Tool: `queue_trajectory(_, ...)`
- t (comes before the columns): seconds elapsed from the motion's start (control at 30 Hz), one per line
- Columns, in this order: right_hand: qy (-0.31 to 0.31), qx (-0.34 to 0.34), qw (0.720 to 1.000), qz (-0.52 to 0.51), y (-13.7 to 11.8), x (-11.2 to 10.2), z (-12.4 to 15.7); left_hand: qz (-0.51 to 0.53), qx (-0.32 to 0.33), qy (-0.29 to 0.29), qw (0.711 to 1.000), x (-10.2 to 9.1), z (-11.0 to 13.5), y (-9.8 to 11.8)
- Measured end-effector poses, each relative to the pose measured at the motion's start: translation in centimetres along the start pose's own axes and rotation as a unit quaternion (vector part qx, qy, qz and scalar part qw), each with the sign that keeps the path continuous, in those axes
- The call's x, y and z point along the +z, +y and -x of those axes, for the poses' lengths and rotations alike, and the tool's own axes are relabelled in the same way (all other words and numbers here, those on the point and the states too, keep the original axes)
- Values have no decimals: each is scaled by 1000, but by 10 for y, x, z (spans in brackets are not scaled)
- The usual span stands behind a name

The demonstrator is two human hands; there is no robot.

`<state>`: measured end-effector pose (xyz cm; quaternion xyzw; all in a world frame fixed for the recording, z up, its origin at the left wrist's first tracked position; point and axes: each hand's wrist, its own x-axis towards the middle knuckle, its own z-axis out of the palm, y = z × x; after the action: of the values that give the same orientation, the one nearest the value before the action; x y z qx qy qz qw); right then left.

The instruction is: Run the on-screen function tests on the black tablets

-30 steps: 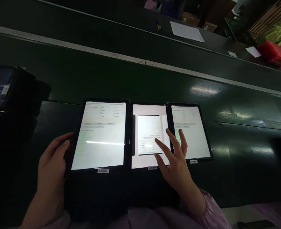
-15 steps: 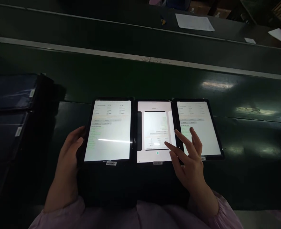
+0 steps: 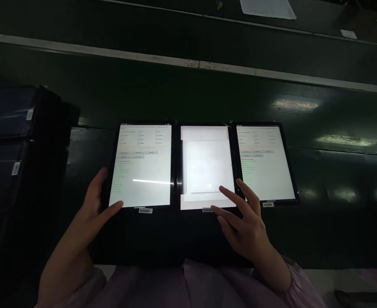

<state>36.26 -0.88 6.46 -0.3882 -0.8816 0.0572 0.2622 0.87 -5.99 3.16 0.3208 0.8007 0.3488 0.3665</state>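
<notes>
Three lit tablets stand side by side, each with a small barcode label at its lower edge. My left hand [image 3: 90,218] holds the left tablet [image 3: 143,171] by its lower left corner, thumb on the screen and fingers along the side. Over the lower right of the middle tablet [image 3: 204,158] is my right hand [image 3: 242,218], open, its fingers spread; whether a fingertip touches the glass I cannot tell. That screen is mostly white and pale pink. The right tablet [image 3: 268,171] shows checkboxes, grey buttons and green text, like the left one.
Dark, label-bearing stacked items [image 3: 12,141] stand at the left. The dark green work surface [image 3: 137,90] runs under everything, crossed by a pale metal strip [image 3: 127,54]. Farther off lie a white sheet [image 3: 268,8] and a small white card [image 3: 348,34].
The middle screen has gone from a shrunken page preview to a mostly blank white page. My left thumb has moved onto the left screen. My right hand has shifted slightly left. The view has tilted down.
</notes>
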Motion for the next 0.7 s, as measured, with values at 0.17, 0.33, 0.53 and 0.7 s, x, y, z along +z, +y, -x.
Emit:
queue_trajectory(0.17, 8, -4, 1000, -8, 2, 5, -2, -47, 15, -22, 999, -6, 7, -4)
queue_trajectory(0.33, 12, 3, 1000, 2, 2, 8, -2, -60, 33, -33, 997, -6, 10, -12)
queue_trajectory(0.53, 18, 5, 1000, -6, 1, 7, -2, -73, -19, -40, 996, 1, 17, 5)
queue_trajectory(0.7, 24, -7, 1000, -12, 1, 4, -4, -120, -19, -34, 992, 6, 20, 19)
